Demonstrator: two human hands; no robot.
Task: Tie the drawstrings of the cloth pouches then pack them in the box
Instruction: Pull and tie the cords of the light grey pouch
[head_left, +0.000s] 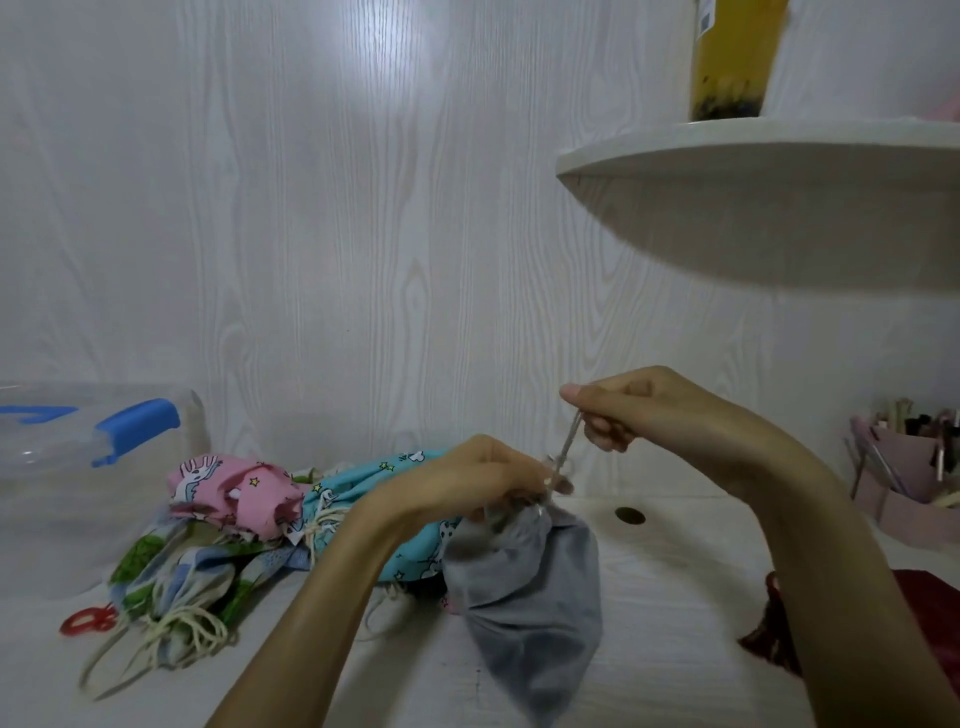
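My left hand (488, 478) grips the gathered neck of the grey pouch (524, 577), which hangs below the fingers. My right hand (618, 410) pinches its drawstring (565, 447), running taut up and right from the neck.

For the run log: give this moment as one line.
step: tying | left hand: grips grey pouch neck | right hand: pulls drawstring | box: unpacked

Matt grey cloth pouch (524, 582) under left hand (467, 483); clear glossy plastic box (78, 467) far left; wall (311, 208) wood-grain.
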